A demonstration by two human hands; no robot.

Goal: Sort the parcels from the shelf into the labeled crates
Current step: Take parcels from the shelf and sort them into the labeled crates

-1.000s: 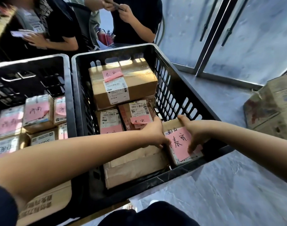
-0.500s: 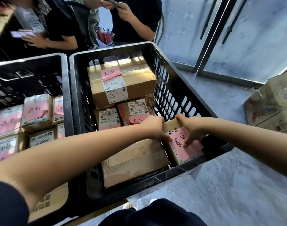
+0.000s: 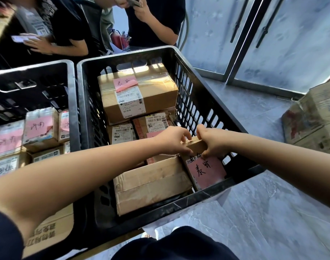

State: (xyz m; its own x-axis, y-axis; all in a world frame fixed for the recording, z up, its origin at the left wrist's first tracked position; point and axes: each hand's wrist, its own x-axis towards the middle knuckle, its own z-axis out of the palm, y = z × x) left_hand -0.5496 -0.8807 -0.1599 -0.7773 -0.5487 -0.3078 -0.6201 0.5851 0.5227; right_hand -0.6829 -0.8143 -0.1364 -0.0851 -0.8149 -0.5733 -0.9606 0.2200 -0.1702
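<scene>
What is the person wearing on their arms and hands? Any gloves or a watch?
No gloves, and no watch or rings show. The left hand and right hand are bare, and so are both forearms. A dark navy sleeve covers the left upper arm at the bottom corner of the picture. The right arm shows no sleeve before it leaves the frame.
</scene>
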